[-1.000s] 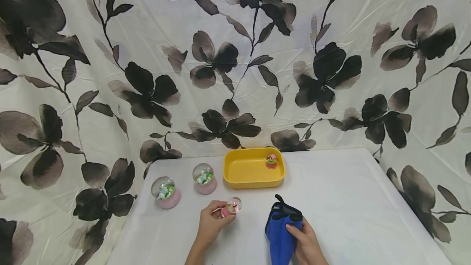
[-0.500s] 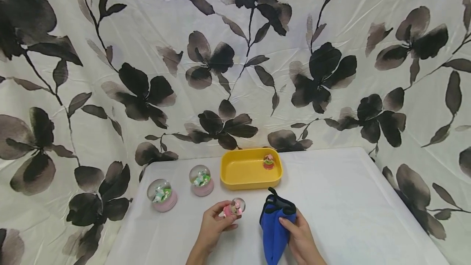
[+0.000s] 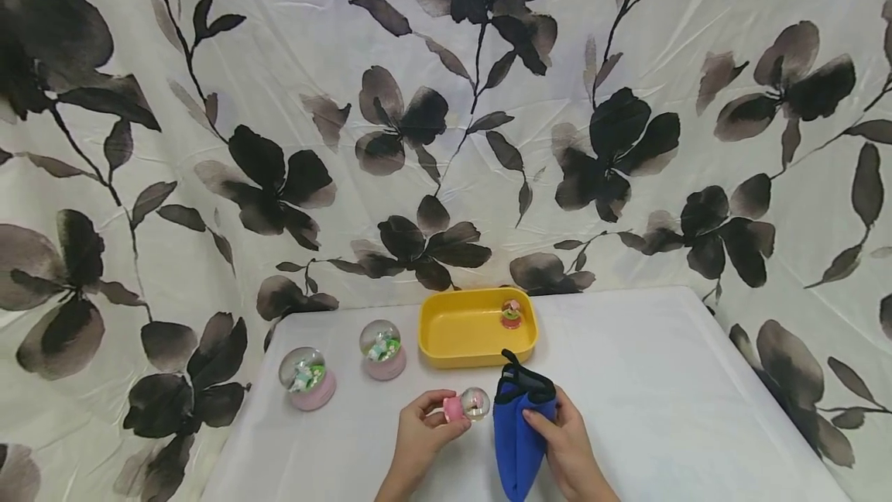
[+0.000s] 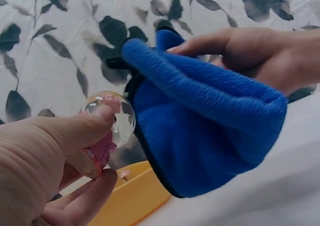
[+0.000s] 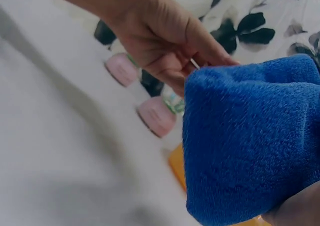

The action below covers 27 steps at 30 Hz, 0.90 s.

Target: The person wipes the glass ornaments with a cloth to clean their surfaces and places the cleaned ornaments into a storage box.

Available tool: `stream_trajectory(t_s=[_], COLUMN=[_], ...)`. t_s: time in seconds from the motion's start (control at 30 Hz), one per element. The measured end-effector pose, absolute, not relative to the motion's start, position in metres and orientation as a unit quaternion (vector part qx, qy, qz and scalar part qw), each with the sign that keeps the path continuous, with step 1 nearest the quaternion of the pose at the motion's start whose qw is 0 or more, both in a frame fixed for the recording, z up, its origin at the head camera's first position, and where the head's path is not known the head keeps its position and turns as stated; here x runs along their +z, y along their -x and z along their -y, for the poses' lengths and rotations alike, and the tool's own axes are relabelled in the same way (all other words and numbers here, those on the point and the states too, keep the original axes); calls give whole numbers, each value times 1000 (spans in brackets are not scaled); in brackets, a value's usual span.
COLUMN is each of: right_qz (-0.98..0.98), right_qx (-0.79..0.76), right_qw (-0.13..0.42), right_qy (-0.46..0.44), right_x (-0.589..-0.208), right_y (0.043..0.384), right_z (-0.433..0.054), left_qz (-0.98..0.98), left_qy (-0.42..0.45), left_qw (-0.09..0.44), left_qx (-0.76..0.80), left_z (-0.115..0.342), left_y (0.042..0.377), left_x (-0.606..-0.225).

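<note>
My left hand [image 3: 425, 440] pinches a small snow globe [image 3: 463, 405] by its pink base, tilted so the clear dome points right. In the left wrist view the thumb lies over the snow globe [image 4: 120, 121]. Just to the right, my right hand [image 3: 574, 448] grips a folded blue cloth [image 3: 519, 432] with black edging and a loop on top. The dome is close beside the cloth; whether they touch I cannot tell. In the right wrist view the blue cloth [image 5: 250, 141] hides the small globe and most of the left hand's fingertips.
Behind the hands stands a yellow tray [image 3: 453, 362] with a small red-based snow globe [image 3: 512, 314] at its right end. Two larger pink-based snow globes, one nearer the left edge [image 3: 308, 379] and one by the tray [image 3: 382, 351], stand on the white table [image 3: 683, 393]. A floral curtain [image 3: 488, 177] hangs behind.
The left hand has moved right toward the cloth and turned the small snow globe from leaning to nearly sideways. The right hand, still holding the cloth, has shifted slightly left.
</note>
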State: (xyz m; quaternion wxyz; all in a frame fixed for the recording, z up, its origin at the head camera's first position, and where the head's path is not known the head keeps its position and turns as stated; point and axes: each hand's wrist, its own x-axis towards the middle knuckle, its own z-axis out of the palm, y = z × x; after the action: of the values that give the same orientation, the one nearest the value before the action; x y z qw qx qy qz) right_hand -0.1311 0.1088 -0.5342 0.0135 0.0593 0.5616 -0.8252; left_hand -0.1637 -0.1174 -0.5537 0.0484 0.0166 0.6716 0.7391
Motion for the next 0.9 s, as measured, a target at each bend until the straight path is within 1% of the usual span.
stream_trajectory(t_s=[0.1, 0.3, 0.43, 0.5, 0.57, 0.63, 0.8, 0.9], right_qz=[-600, -658, -660, -659, -665, -672, -657, -642], right_qx=[-799, -752, -747, -746, -740, -734, -749, -764], right_qw=[2, -29, -9, 16, 40, 48, 20, 14], right_qy=[-47, 21, 80, 94, 97, 91, 79, 55], right_x=[-527, -521, -527, -530, -535, -539, -546, -548], right_y=[132, 134, 133, 133, 132, 131, 133, 133], right_z=[-103, -91, -85, -83, -82, -82, -83, -85], left_qz=[-678, -683, -689, -693, -703, -714, -723, -699], left_qy=[-21, -47, -63, -70, -71, -74, -96, -114], left_qw=[47, 40, 40, 39, 38, 35, 39, 64], left_qx=[733, 727, 721, 717, 706, 695, 683, 703], left_z=[116, 116, 114, 111, 108, 106, 99, 99], left_y=[161, 156, 152, 152, 150, 149, 149, 150], left_x=[-548, -534, -532, -532, -534, -537, -539, -540])
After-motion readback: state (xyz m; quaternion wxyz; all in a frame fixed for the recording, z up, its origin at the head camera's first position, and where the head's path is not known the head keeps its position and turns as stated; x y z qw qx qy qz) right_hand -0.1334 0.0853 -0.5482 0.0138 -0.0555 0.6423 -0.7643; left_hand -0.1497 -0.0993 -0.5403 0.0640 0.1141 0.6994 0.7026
